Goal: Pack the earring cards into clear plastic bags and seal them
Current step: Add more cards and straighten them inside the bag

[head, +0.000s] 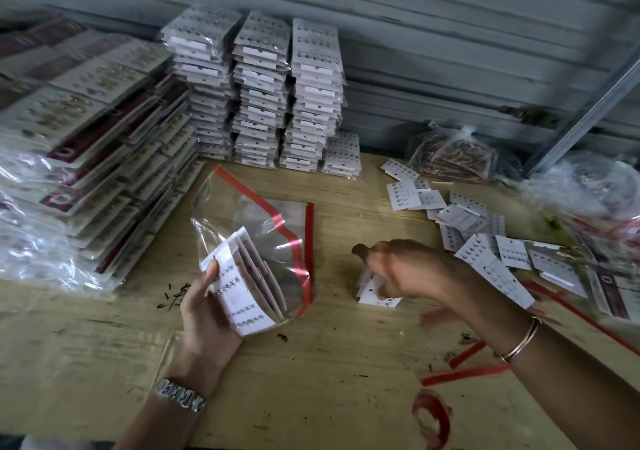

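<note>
At bench (311,363) centre, left hand (207,305) grips earring cards (242,286) partly inside an unsealed clear bag (249,214). Right hand (405,269) is blurred over a small card pile (375,295); its grip cannot be told. Bagged stacks (259,96) stand at twelve o'clock; loose cards (485,245) remain at three o'clock.

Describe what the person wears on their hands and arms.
The left hand has a silver link band at the wrist; the right hand a thin copper-toned bangle. No gloves; both forearms are bare.
</note>
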Available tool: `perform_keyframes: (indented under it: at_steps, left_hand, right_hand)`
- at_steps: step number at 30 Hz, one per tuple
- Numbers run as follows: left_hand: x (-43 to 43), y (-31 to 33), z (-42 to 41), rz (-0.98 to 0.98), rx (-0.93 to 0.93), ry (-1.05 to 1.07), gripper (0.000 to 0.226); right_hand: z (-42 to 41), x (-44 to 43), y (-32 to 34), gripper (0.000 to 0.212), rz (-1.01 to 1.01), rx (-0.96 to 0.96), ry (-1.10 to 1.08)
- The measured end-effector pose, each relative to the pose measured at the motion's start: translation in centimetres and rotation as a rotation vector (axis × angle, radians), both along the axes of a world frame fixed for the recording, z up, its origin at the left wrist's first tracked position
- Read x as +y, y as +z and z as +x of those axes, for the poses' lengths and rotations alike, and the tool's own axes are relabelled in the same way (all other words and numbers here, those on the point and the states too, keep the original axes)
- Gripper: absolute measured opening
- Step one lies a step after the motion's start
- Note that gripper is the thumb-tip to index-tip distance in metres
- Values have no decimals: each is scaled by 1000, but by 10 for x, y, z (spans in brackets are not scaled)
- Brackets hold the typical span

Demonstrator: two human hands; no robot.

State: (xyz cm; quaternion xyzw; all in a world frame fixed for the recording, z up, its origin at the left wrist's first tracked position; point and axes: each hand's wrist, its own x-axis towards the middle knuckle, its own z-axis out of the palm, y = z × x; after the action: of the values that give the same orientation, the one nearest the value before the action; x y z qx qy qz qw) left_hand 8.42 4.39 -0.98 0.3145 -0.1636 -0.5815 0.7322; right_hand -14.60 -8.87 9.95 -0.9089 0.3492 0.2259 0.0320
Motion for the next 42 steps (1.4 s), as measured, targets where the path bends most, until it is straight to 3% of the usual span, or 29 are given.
perform_keyframes:
  at_steps: [3, 5, 7, 12, 17, 20, 23, 27, 32, 36, 40, 42]
  left_hand:
    - [-1, 1, 0, -16, 2, -4, 55]
    - [-2, 1, 1, -28, 2, -11, 56]
    - [-1, 0, 1, -38, 3, -19, 57]
    - [-1, -2, 2, -48, -7, -19, 57]
    - [-1, -4, 2, -42, 19, -27, 52]
    - [-1, -1, 3, -24, 44, -67, 49]
    - [-1, 4, 1, 18, 17, -113, 45]
    - [2, 9, -7, 84, -116, -171, 59]
    - [9, 30, -18, 142, -239, -199, 59]
    - [10, 41, -27, 109, -238, -146, 38]
    - [13, 47, -30, 108, -294, -137, 48]
    - [14, 50, -31, 111, -326, -141, 42]
  right_hand:
    - [-2, 1, -7, 90, 67, -67, -53]
    - [-5, 2, -10, 93, 84, -119, -53]
    - [-7, 5, -12, 86, 85, -155, -53]
    - [-11, 13, -8, 43, 54, -149, 27]
    - [-13, 11, 3, 27, 143, -166, -31]
    - [-21, 13, 24, 28, 265, -347, -106]
    - [-29, 15, 54, 25, 518, -612, -159]
    - [-33, 21, 68, 21, 713, -843, -201]
    - [-25, 26, 54, 24, 629, -885, -290]
    - [-24, 31, 44, 34, 519, -867, -366]
    - [-22, 36, 35, 47, 390, -892, -465]
    - [-21, 39, 32, 47, 388, -968, -488]
